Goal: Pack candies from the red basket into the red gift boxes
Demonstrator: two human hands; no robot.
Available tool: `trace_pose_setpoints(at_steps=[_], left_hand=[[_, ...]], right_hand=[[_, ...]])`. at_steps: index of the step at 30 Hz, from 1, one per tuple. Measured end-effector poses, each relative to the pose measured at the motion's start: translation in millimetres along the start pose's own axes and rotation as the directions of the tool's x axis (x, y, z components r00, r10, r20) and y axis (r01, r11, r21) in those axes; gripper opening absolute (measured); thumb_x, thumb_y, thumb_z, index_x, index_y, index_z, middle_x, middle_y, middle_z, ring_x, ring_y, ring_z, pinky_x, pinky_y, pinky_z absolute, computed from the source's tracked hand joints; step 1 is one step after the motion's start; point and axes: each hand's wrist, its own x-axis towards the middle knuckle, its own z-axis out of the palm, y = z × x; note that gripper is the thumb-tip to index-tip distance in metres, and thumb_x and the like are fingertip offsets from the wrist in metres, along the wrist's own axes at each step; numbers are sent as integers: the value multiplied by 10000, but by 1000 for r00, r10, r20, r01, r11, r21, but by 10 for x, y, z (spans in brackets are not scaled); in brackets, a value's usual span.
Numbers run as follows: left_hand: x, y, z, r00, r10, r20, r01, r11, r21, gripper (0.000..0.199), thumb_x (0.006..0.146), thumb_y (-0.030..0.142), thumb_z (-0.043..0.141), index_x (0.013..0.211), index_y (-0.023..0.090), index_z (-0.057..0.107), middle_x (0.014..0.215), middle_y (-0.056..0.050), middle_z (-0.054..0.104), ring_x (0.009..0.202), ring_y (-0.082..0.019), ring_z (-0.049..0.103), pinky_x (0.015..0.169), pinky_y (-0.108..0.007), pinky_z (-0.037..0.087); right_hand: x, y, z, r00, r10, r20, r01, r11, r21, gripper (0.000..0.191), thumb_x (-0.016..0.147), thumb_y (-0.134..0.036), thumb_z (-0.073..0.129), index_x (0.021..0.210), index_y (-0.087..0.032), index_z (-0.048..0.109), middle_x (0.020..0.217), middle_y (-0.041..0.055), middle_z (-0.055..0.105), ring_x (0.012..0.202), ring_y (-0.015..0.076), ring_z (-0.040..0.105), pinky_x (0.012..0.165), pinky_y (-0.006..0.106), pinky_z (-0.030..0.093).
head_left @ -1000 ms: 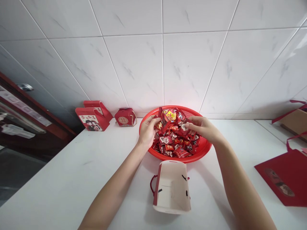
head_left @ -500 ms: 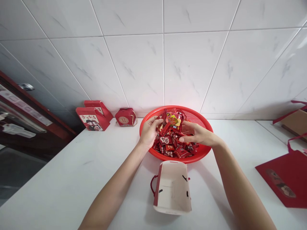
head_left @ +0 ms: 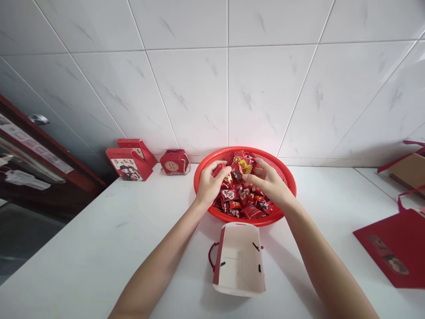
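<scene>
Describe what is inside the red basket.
The red basket holds a heap of small packets, mostly red, one partly yellow. The heap covers its own lower layers and the basket floor beneath; the left hand and right hand hide more.

White tbl [head_left: 99,239] — grey-veined wall tiles [head_left: 186,93]

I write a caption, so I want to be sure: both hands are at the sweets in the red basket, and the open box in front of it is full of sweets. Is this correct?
Not quite: the head view shows no sweets in the open box. The left hand and right hand are at the sweets in the red basket.
</scene>
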Motion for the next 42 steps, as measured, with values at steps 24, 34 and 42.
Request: trace_pose_setpoints(at_steps=[24,34,42], left_hand=[[-23,118,21,975,-145,167,167,978,-128,400,565,437,952,803,203,731,860,-1,715,787,-177,661,746,-284,536],[-21,129,34,964,-158,212,196,966,-171,335,616,422,916,825,204,772,845,-18,739,794,-182,667,804,-319,535],[-1,79,23,988,-106,112,120,984,-131,373,564,468,952,744,193,774,811,-12,722,792,-167,645,796,-293,515]], right_hand=[[47,44,-71,991,-120,-54,120,993,-8,443,806,-501,785,1123,-237,622,945,38,738,683,178,635,654,367,568],[51,45,-70,991,-121,-59,122,992,7,506,791,-565,811,1136,-244,627,1010,55,742,654,179,677,605,361,613],[24,8,-59,992,-119,-49,118,993,-12,483,776,-535,834,1114,-238,657,1052,67,735,751,199,676,636,363,622]])
